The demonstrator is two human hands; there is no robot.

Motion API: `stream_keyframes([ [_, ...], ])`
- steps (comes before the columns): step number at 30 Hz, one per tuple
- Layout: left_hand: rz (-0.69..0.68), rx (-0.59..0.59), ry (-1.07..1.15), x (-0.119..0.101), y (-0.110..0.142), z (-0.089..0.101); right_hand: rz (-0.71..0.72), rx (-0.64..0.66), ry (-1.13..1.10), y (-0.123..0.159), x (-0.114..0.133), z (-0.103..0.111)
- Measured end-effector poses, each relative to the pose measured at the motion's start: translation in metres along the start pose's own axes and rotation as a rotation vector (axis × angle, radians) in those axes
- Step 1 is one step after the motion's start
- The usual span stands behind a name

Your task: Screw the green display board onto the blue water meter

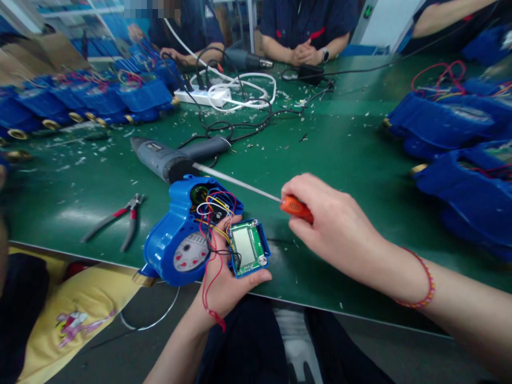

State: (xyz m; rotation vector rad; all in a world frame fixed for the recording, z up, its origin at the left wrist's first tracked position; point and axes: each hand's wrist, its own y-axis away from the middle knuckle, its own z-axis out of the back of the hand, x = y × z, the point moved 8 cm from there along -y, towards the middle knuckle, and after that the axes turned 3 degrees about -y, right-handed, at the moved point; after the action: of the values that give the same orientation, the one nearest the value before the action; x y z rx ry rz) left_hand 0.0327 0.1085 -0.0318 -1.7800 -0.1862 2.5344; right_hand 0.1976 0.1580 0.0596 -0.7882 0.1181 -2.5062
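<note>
My right hand (320,218) is closed round the orange handle of a screwdriver (240,183), whose long shaft points left above the bench. In my left hand (228,277) is a small blue display module (248,248) with a green circuit board, a grey screen and screws at its corners. Coloured wires run from the module into an opened blue water meter (168,240), which stands at the bench's front edge beside my left hand. The meter's dial faces up, and a brass fitting shows at its lower left. The screwdriver's tip lies near a grey heat gun (160,158).
Pliers (124,218) with red and grey handles lie left of the meter. Blue meters (100,101) line the back left, and others (448,122) stand at right. A white power strip (204,97) and tangled cables lie behind. Co-workers (308,32) sit across the green bench (344,138).
</note>
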Motion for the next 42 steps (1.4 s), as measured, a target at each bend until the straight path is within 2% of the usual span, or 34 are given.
stream_keyframes([
  [2, -0.002, 0.004, -0.003, 0.000, -0.001, 0.000, 0.002, -0.068, -0.014, 0.002, -0.002, 0.008],
  [4, -0.007, 0.013, -0.006, -0.002, -0.002, -0.002, 0.022, 0.031, -0.126, 0.003, 0.004, -0.004],
  [7, -0.031, 0.004, -0.065, -0.007, -0.002, -0.002, 0.065, 0.243, -0.305, 0.004, 0.026, -0.034],
  [11, -0.027, -0.029, -0.103, -0.011, -0.002, 0.000, 0.111, 0.360, -0.272, 0.001, 0.047, -0.061],
  [14, 0.009, -0.013, -0.068, -0.010, -0.004, 0.000, 0.066, 0.337, -0.287, 0.000, 0.042, -0.064],
  [19, 0.035, -0.010, 0.063, -0.008, -0.008, -0.003, -0.039, 0.267, -0.461, 0.004, 0.025, -0.059],
  [24, 0.062, 0.015, 0.179, -0.008, -0.010, -0.008, -0.086, 0.293, -0.616, 0.003, 0.021, -0.062],
  [29, 0.083, 0.011, 0.198, -0.005, -0.009, -0.007, -0.117, 0.313, -0.773, -0.001, 0.021, -0.067],
  [32, 0.080, -0.012, 0.151, 0.001, -0.010, -0.001, -0.108, 0.253, -0.814, -0.006, 0.019, -0.059],
  [36, 0.077, 0.028, 0.198, 0.008, -0.009, 0.001, -0.070, 0.123, -0.705, -0.009, 0.008, -0.028],
  [39, 0.128, 0.086, 0.271, 0.012, -0.007, -0.001, -0.036, 0.131, -0.530, 0.000, -0.002, -0.005],
  [42, 0.151, 0.073, 0.292, 0.014, -0.005, 0.001, 0.009, 0.146, -0.400, 0.015, -0.009, 0.011],
])
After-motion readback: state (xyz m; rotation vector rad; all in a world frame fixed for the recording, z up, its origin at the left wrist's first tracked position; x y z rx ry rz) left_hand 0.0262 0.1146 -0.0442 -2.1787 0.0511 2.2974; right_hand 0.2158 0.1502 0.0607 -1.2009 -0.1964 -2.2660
